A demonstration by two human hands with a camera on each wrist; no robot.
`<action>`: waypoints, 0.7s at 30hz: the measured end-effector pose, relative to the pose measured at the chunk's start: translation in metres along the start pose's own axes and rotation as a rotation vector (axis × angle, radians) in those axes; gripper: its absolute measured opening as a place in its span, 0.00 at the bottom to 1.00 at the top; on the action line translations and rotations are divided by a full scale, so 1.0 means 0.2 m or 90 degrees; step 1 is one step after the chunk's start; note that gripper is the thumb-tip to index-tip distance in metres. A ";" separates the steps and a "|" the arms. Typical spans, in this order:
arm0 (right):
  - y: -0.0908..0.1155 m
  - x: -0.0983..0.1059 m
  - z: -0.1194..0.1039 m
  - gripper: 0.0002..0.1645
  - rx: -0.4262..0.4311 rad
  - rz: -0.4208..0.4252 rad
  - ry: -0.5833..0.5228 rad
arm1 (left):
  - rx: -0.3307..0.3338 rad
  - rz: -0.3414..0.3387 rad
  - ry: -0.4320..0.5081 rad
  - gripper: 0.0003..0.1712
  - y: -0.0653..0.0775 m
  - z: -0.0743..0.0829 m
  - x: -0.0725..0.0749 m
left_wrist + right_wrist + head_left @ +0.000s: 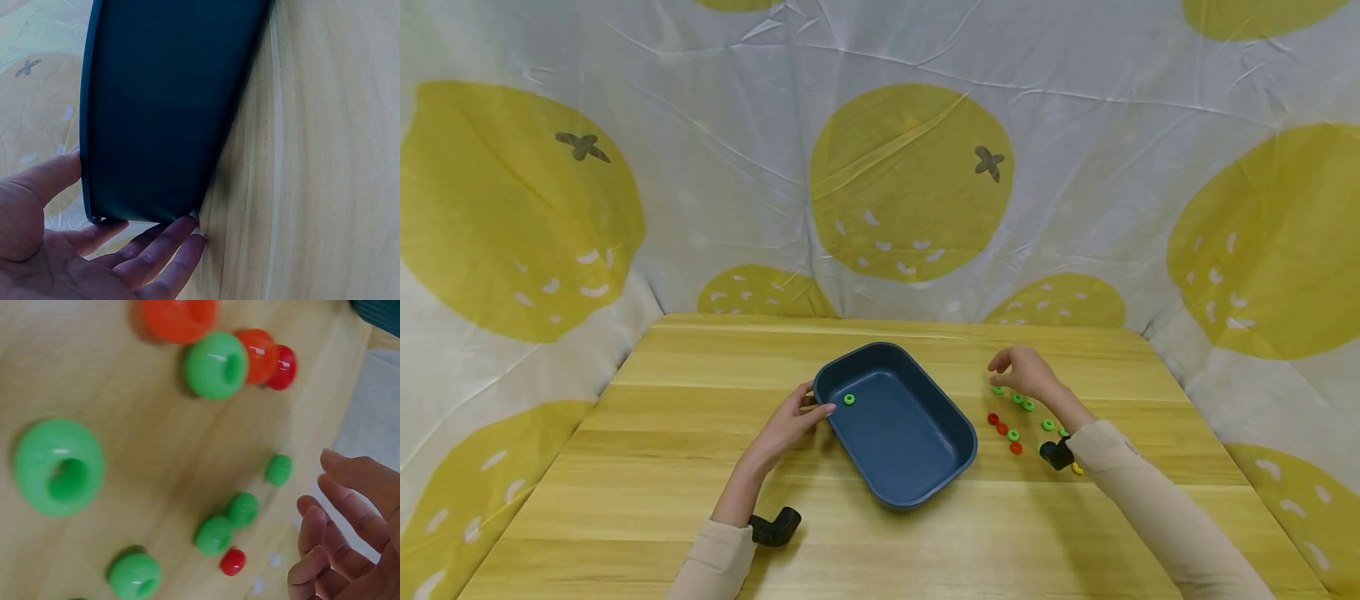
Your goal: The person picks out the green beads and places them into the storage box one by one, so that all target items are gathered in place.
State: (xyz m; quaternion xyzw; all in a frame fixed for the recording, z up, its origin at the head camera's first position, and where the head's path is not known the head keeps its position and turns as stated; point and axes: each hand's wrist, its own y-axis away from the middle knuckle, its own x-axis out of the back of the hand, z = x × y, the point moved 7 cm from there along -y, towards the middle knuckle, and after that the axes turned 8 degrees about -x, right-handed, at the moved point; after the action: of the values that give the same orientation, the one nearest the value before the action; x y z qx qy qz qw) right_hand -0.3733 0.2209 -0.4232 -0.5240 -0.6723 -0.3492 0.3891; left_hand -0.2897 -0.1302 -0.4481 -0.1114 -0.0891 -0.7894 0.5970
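Observation:
A dark blue rectangular basin (904,442) sits at an angle on the wooden table, with one green ring bead (849,400) inside near its left corner. My left hand (790,427) holds that corner, thumb over the rim and fingers against the outer wall; the left wrist view shows the basin's wall (162,112) between them. To the right of the basin, my right hand (1028,373) hovers above the table with loosely bent fingers and nothing between them. Just below its fingertips lies a green bead (997,390). In the right wrist view the thumb and fingers (359,475) stand apart.
Several green beads (60,467) and red beads (1002,428) lie scattered right of the basin, and a yellow piece (1078,468) is partly hidden by the right wrist camera (1057,453). A lemon-printed cloth (910,183) hangs behind the table (700,467).

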 end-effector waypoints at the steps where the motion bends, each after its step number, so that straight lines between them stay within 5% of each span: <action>1: 0.01 -0.01 0.01 0.11 -0.004 -0.002 0.006 | 0.000 0.000 0.000 0.35 0.00 0.00 0.00; 21: 0.02 -0.08 0.08 0.09 -0.062 0.000 0.017 | -0.004 -0.003 0.010 0.33 -0.01 0.00 0.00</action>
State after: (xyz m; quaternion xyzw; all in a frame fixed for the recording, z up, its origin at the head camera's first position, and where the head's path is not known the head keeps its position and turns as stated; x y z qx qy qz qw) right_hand -0.3686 0.2291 -0.4442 -0.5377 -0.6494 -0.3883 0.3721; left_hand -0.2907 -0.1299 -0.4485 -0.1072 -0.0821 -0.7919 0.5955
